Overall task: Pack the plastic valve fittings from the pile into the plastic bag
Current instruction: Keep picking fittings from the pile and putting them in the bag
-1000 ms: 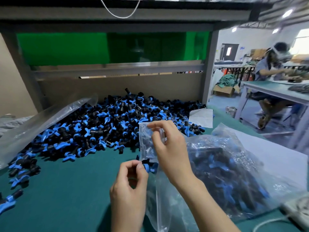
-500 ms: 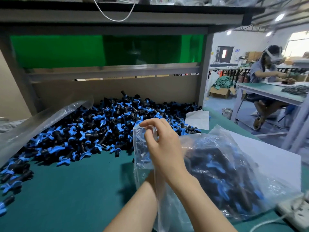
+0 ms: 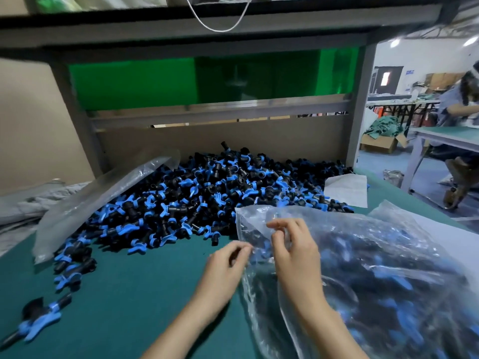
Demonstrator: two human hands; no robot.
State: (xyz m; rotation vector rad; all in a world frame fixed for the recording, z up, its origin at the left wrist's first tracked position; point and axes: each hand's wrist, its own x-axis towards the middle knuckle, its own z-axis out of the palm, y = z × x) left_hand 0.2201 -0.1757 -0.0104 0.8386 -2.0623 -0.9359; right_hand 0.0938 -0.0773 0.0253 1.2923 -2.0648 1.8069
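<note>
A big pile of black and blue plastic valve fittings (image 3: 207,193) lies on the green table (image 3: 134,294) against the back board. To the right lies a clear plastic bag (image 3: 388,281) with several fittings inside, its mouth facing the pile. My right hand (image 3: 295,252) pinches the bag's upper rim between thumb and fingers. My left hand (image 3: 228,263) is outside the bag at the left edge of its mouth, with curled fingers pinching the film there. I cannot see a fitting in either hand.
A few loose fittings (image 3: 39,317) lie at the near left. An empty clear bag (image 3: 98,198) leans on the pile's left side. A white sheet (image 3: 347,187) lies behind the bag. Another person (image 3: 464,99) works at a table far right.
One second ago my left hand held a fitting at the bag's mouth, then reached inside the bag. It is now out, empty of fittings, pinching the bag's edge. The bag lies lower.
</note>
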